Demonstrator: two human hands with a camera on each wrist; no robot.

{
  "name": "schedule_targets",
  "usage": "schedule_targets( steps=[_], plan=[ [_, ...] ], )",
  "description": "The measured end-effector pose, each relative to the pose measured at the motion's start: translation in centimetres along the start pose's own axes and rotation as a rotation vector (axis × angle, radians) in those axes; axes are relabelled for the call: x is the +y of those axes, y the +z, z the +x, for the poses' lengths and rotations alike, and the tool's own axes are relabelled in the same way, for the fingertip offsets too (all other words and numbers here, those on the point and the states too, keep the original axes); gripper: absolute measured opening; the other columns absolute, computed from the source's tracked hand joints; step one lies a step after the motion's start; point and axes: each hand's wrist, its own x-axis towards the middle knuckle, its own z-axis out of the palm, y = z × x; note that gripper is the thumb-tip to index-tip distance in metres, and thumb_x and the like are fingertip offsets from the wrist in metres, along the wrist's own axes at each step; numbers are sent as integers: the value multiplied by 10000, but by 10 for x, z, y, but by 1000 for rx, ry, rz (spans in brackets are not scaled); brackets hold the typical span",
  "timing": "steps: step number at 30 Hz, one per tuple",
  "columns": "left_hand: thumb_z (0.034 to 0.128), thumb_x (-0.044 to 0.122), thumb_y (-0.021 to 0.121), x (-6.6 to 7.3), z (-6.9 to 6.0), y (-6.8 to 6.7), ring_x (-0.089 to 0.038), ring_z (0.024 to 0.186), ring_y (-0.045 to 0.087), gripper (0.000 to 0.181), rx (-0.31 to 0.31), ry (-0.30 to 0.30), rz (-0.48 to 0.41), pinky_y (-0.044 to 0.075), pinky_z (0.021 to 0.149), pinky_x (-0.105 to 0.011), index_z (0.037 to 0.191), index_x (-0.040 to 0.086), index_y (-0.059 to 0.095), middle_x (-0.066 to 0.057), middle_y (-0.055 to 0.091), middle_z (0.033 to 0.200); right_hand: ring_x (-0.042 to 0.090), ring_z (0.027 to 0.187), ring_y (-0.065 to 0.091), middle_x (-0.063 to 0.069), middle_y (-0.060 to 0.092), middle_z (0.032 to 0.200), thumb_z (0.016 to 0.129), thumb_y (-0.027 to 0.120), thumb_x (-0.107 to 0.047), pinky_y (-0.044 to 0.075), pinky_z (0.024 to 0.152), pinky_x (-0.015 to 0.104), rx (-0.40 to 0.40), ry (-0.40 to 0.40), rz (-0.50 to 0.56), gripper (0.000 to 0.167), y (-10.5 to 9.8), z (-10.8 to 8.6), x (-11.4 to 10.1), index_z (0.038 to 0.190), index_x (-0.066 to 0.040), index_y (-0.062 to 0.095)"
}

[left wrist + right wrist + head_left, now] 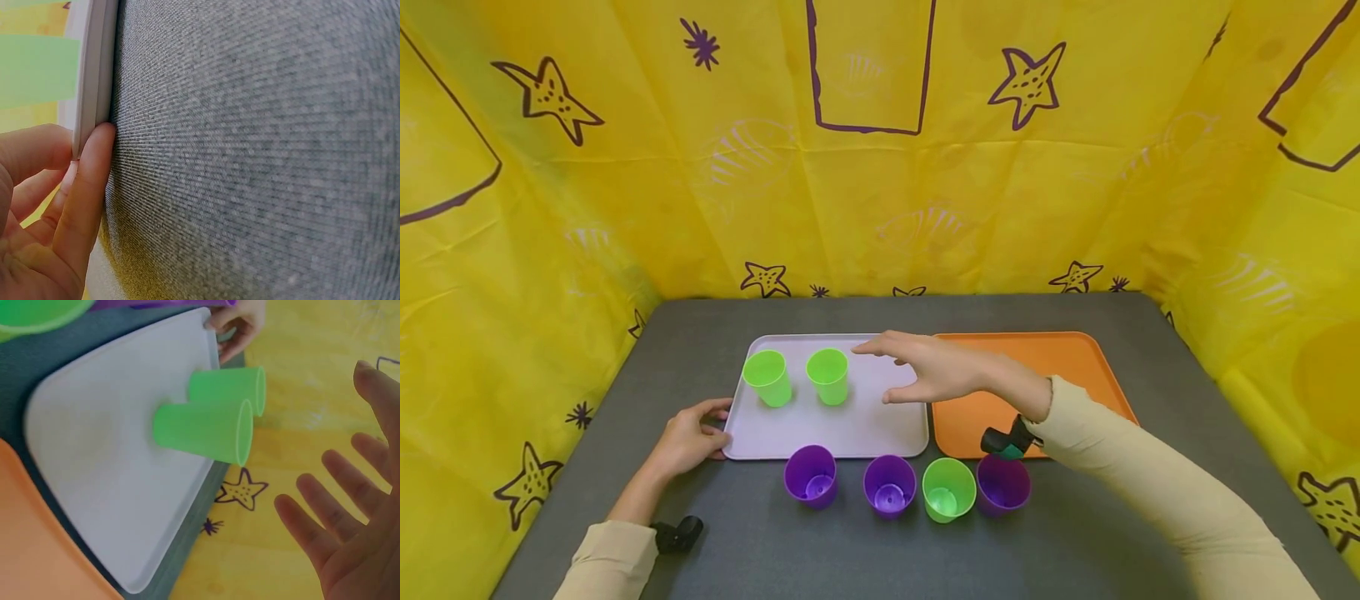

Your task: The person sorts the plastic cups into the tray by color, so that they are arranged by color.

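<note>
My left hand (688, 437) pinches the left edge of the white tray (865, 437); the left wrist view shows the tray's rim (94, 75) between thumb and fingers. Two green cups (769, 379) (828, 377) stand upright on that tray, toward its left side. Over the tray's right part hovers my right hand (936, 367), fingers spread and holding nothing. In the right wrist view this hand (356, 519) is apart from the nearer green cup (200, 431).
An orange tray (1037, 350) lies to the right, partly behind the right arm. In front of the trays stand a purple cup (811, 477), a second purple cup (890, 486), a green cup (949, 490) and another purple cup (1004, 487). Yellow patterned cloth (865, 225) surrounds the grey table.
</note>
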Motion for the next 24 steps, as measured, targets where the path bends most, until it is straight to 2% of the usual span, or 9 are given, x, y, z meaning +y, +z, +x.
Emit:
schedule_targets(
  steps=[7,13,18,24],
  plan=[
    [782,0,649,2,-1,0,-208,787,619,596,-5,0,-4,560,572,-291,1327,-45,413,-269,502,1175,84,1188,438,-32,413,1387,847,654,-307,442,934,275,-4,-49,5,650,3,-25,-8,1395,-118,361],
    [782,-3,645,2,-2,0,-208,794,620,598,-9,-4,-1,561,574,-291,1329,-49,409,-269,500,1178,82,1235,419,-51,429,1377,831,673,-265,389,1016,288,13,-80,6,641,10,-43,-9,1384,-136,376],
    [784,3,641,2,-1,0,-203,794,621,594,-8,-3,5,561,577,-289,1329,-45,411,-266,500,1176,90,1231,419,-49,439,1357,814,686,-284,391,1017,295,23,-98,-18,649,20,-62,-9,1373,-157,384],
    [775,0,640,1,0,0,-200,781,625,591,0,2,8,560,569,-287,1322,-44,421,-266,506,1170,103,1191,446,-30,443,1336,808,691,-276,415,990,298,-3,-99,0,668,37,-85,-9,1379,-194,353]
  ],
)
